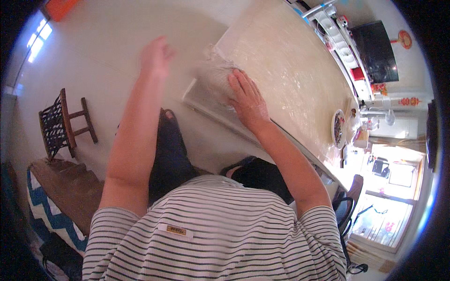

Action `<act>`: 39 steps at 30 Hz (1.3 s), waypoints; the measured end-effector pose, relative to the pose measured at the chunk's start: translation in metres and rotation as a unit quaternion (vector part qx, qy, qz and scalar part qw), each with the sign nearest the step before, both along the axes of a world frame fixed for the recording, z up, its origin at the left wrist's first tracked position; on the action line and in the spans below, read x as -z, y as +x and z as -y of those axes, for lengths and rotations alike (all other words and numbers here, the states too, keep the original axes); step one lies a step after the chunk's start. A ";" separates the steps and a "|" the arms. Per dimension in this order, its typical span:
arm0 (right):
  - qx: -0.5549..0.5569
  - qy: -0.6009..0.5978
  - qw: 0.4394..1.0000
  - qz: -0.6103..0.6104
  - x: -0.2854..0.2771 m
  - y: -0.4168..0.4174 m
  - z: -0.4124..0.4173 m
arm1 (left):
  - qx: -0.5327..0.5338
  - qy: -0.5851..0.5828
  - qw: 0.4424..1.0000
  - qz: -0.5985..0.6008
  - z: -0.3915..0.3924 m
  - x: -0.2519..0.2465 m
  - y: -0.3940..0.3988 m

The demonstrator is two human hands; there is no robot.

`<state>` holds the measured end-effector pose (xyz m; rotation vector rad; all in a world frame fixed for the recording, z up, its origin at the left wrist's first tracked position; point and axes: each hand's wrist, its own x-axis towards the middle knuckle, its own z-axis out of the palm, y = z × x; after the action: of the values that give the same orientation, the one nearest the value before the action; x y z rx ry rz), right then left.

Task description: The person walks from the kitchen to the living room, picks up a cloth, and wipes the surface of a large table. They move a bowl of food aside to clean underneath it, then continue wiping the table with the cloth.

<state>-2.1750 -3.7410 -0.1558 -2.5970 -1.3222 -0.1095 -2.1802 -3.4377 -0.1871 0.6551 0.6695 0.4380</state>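
My right hand (248, 100) lies palm down near the corner of a table (277, 52), its fingers stretched out. Beneath and beside its fingertips is a bunched, wrinkled sheet of clear plastic film (219, 72). The film is blurred at its left end, and what lies under my palm is hidden. My left hand (155, 58) is lifted over the floor, left of the table corner. Motion blur hides its fingers, so whether it holds anything cannot be made out. The tabletop looks glossy, with wrinkled highlights across it.
A low wooden stool with a woven seat (56, 124) stands at left, beside a brown-covered seat (66, 186). A plate of food (338, 128) sits toward the table's right end. Beyond the table are a white shelf (346, 52) and a television (376, 51).
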 end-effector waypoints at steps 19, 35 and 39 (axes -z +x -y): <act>0.140 0.252 0.934 -0.210 -0.064 0.025 -0.103 | -0.027 0.031 0.999 0.013 0.002 -0.027 -0.002; 0.261 0.063 0.963 0.021 -0.015 -0.023 0.078 | 0.286 0.540 0.786 -0.095 0.042 -0.019 0.017; 0.084 0.011 0.987 0.137 -0.009 0.003 0.017 | 0.275 0.668 0.679 -0.127 0.067 -0.027 0.004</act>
<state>-2.1720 -3.7583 -0.1468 -2.7462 -1.1702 -0.5231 -2.1760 -3.5051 -0.1602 2.2995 0.2566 0.1954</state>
